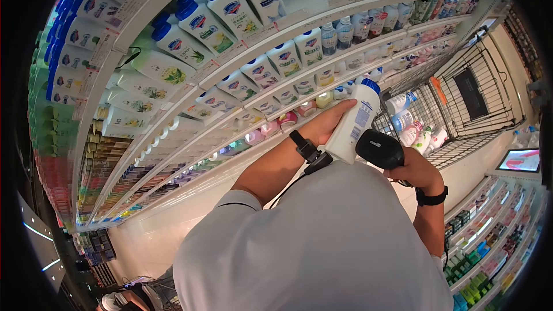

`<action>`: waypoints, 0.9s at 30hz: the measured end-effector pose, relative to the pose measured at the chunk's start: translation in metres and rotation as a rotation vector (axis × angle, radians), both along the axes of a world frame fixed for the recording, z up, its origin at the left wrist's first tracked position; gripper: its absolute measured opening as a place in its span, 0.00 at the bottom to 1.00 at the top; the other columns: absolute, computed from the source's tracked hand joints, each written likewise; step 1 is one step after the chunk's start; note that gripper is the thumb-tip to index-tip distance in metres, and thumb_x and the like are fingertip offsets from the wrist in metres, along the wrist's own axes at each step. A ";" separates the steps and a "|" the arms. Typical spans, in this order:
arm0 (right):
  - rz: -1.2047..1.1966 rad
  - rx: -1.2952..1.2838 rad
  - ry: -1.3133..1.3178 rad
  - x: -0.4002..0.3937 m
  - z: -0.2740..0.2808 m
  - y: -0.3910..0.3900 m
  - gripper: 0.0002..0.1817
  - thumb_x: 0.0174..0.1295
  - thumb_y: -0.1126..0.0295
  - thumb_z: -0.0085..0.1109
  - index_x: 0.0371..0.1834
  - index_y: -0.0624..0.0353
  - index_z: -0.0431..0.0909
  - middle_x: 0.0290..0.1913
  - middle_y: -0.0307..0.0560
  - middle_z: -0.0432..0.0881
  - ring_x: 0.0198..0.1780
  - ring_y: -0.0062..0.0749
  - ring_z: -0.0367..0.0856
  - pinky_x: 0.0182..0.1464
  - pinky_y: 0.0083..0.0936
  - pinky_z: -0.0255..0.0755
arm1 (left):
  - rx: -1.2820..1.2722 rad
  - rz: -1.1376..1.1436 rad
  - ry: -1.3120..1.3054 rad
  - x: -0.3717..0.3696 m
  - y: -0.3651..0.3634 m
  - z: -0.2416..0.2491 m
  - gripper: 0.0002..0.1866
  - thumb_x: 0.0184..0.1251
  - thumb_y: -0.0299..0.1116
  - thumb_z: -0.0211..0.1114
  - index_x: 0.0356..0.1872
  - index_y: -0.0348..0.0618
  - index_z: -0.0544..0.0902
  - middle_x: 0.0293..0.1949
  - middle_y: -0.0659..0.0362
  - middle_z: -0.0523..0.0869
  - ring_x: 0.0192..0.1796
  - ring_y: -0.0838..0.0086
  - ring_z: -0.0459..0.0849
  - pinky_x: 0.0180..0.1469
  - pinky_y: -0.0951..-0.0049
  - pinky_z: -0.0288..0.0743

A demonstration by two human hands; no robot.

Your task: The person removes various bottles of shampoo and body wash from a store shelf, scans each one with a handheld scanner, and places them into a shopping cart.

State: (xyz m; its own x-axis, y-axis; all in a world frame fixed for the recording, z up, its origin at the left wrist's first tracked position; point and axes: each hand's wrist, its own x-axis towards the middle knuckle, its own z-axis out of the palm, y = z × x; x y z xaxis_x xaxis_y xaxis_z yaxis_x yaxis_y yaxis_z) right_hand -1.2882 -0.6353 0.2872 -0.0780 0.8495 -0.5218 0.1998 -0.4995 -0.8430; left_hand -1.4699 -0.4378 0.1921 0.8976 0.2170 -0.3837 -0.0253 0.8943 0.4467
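Note:
My left hand is closed around a white body wash bottle with a blue cap, held tilted in front of my chest. The bottle's back label, with its printed text and barcode, faces me. In my right hand is a black handheld barcode scanner, its head close beside the lower part of the bottle. Part of the scanner's grip is hidden by my fingers. A black device is strapped to my left wrist, and a black band goes round the right one.
Long shelves of body wash bottles run along the left. Beyond my hands stands a wire shopping cart with several bottles inside. At the right are a lit screen and more stocked shelves.

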 end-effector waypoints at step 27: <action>-1.038 -0.087 0.410 0.079 -0.089 -0.245 0.09 0.57 0.70 0.64 0.38 0.61 0.78 0.26 0.37 0.79 0.24 0.18 0.77 0.29 0.18 0.70 | 0.903 -0.839 0.416 0.343 -0.063 -0.151 0.30 0.60 0.30 0.64 0.62 0.27 0.67 0.46 0.46 0.83 0.43 0.59 0.88 0.41 0.56 0.85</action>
State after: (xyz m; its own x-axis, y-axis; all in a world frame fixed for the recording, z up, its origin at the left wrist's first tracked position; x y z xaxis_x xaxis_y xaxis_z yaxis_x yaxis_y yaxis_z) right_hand -1.2094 -0.8808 0.1978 0.4675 0.5646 -0.6802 -0.6331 -0.3232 -0.7034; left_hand -1.1274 -0.5003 0.0413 0.7346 -0.0234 -0.6781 0.6766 -0.0495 0.7347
